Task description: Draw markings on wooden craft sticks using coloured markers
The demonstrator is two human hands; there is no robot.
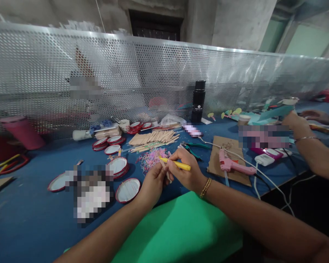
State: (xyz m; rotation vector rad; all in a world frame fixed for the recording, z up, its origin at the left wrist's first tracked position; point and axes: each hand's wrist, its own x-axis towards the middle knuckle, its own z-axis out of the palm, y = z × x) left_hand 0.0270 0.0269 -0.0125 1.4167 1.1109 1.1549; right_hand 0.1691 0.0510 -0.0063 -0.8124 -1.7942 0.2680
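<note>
My left hand (152, 182) is closed, its thumb and fingers pinching a pale wooden craft stick (169, 177). In my right hand (186, 171) is a yellow marker (183, 166), its tip end at the stick's upper part. The two hands meet in front of my body, just over the near edge of the blue table. Right behind them lies a heap of small multicoloured rubber bands (150, 159). Beyond that heap is a pile of more craft sticks (156, 137).
Red-rimmed round lids (128, 190) lie to the left, some stacked. A pink glue gun (235, 167) rests on cardboard (216, 146) at right, near green-handled pliers (196, 146) and white cables. A black bottle (199, 102) stands by the perforated metal screen (164, 73). Another person's arm (312, 146) reaches in from the right.
</note>
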